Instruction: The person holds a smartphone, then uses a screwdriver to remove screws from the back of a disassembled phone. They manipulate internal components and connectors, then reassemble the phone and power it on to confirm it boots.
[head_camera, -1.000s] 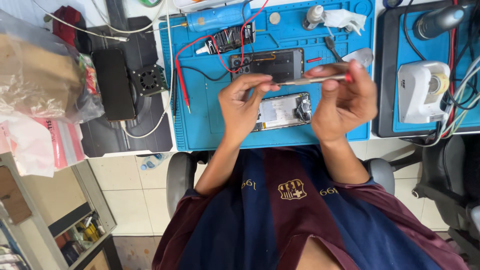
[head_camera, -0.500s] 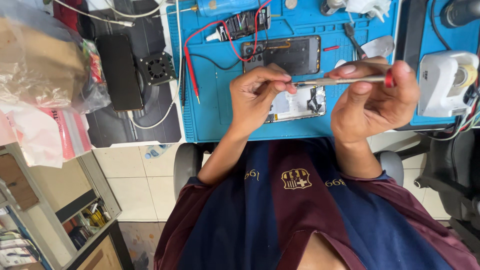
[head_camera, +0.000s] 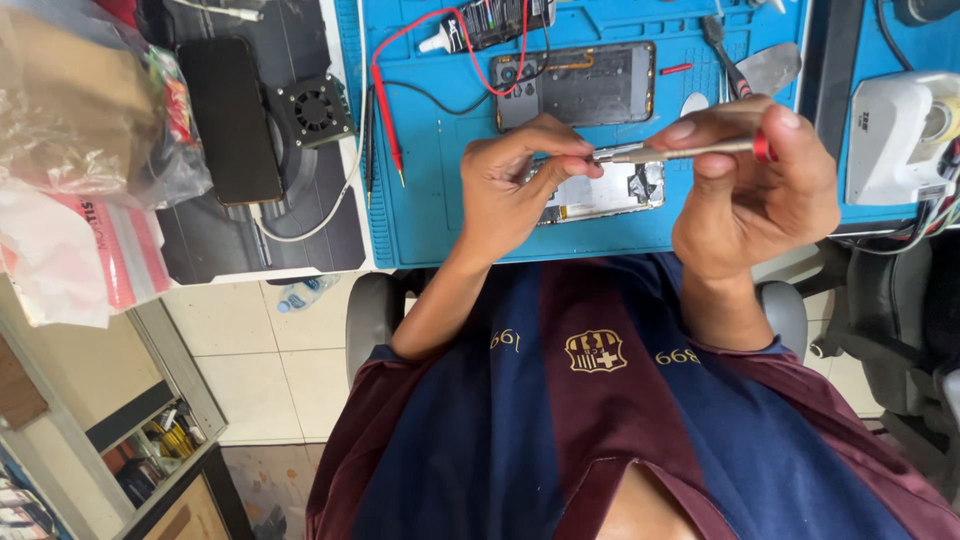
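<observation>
Both hands raised in front of the chest, forearms bare, elbows bent and angled inward. Left hand (head_camera: 520, 185): fingers curled, thumb and fingertips (head_camera: 572, 165) pinched together at the front end of a slim tool, back of hand toward the camera. Right hand (head_camera: 755, 185): sits slightly higher and just beside the left, not touching it, thumb and index closed on the rear end of the same tool, remaining fingers folded into the palm, wrist roughly straight.
</observation>
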